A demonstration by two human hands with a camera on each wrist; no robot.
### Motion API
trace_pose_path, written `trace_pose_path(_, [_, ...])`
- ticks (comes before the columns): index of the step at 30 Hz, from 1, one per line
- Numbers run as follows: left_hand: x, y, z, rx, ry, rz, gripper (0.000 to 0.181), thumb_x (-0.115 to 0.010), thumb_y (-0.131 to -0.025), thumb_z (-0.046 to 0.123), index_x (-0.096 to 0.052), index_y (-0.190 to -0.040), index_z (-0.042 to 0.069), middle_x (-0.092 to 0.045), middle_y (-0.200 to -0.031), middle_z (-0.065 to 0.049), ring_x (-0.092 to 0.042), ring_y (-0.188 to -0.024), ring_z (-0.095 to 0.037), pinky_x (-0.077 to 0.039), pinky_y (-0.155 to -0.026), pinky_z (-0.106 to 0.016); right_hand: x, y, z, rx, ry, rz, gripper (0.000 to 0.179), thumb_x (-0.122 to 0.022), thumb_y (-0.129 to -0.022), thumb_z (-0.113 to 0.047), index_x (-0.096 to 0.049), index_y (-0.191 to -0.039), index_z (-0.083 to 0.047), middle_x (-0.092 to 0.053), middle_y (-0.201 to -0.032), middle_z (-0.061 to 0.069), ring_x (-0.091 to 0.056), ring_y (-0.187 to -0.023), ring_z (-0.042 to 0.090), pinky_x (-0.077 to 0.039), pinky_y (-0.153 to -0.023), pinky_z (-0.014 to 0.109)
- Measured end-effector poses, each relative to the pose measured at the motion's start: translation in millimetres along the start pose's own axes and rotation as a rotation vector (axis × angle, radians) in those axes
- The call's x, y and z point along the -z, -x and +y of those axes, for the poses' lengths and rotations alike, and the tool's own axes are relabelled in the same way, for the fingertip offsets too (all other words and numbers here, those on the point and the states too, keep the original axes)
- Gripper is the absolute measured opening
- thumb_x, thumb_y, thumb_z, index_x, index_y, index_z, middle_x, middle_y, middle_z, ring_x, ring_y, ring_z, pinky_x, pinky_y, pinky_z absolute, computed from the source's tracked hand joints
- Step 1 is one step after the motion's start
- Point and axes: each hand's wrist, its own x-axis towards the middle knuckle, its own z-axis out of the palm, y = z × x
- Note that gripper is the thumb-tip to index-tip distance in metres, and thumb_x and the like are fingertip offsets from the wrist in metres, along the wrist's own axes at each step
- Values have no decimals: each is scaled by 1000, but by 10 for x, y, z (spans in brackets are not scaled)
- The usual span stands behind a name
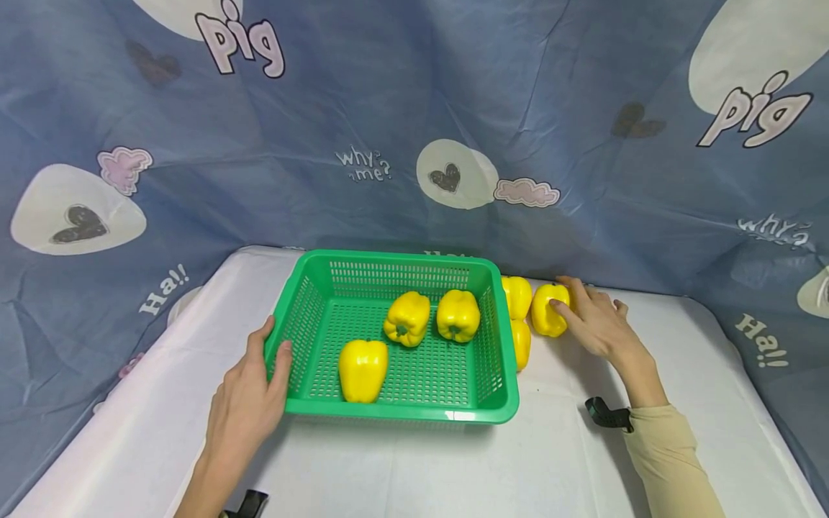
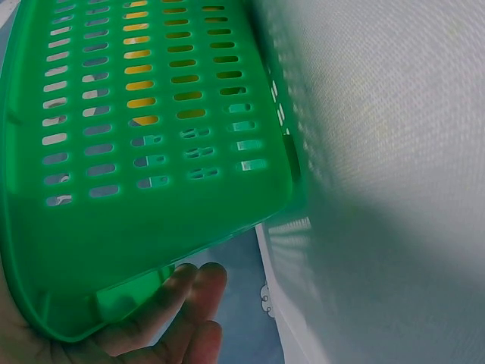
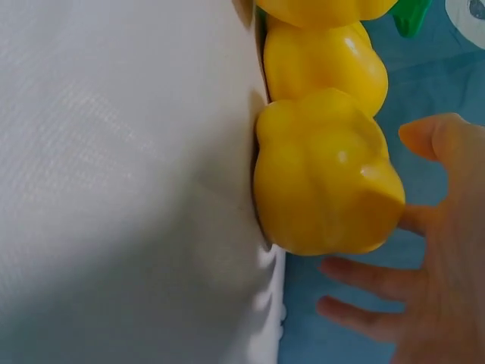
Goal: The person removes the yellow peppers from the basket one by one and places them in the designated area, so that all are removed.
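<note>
A green plastic basket [image 1: 401, 411] stands on the white cloth with three yellow bell peppers inside, one of them [image 1: 363, 370] near its front wall. My left hand [image 1: 249, 392] holds the basket's left rim, thumb on the inner side and fingers outside. In the left wrist view, fingertips [image 2: 208, 280] extend past the basket's corner. To the right of the basket, my right hand [image 1: 599, 320] is at another yellow bell pepper [image 1: 550, 310], with its fingers spread and thumb apart in the right wrist view. Whether the fingers touch that pepper is hard to tell.
Two more yellow bell peppers, one behind [image 1: 517, 296] and one in front [image 1: 521, 344], lie against the basket's right side, partly hidden by it. A blue printed cloth [image 1: 388, 108] hangs behind the white-covered table [image 1: 401, 475].
</note>
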Motion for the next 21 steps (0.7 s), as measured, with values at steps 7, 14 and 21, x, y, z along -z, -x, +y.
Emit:
trace_pose_path(7, [0, 3, -8, 2, 0, -2, 64, -37, -116, 47, -37, -166, 8, -55, -157, -29, -69, -112, -62, -55, -70, -65, 45, 41, -123, 2, 49, 60, 78, -32, -109, -72, -37, -166, -19, -41, -167, 30, -33, -151, 61, -10, -111, 92])
trace_pose_path(14, [3, 6, -8, -3, 2, 2, 63, -37, -116, 46, -38, -166, 8, -56, -156, -30, -69, -112, -62, -55, -72, -67, 156, 136, -330, 33, 118, 126, 74, -37, -108, -72, -44, -161, -21, -43, -165, 27, -34, -153, 56, -12, -115, 88])
trace_pose_path(21, [3, 3, -11, 3, 2, -11, 64, -37, -116, 47, -37, -167, 9, -55, -157, -29, -69, -113, -62, -55, -73, -67, 216, 223, -561, 97, 124, 159, 72, -41, -108, -70, -44, -162, -23, -47, -162, 26, -37, -153, 52, -15, -115, 87])
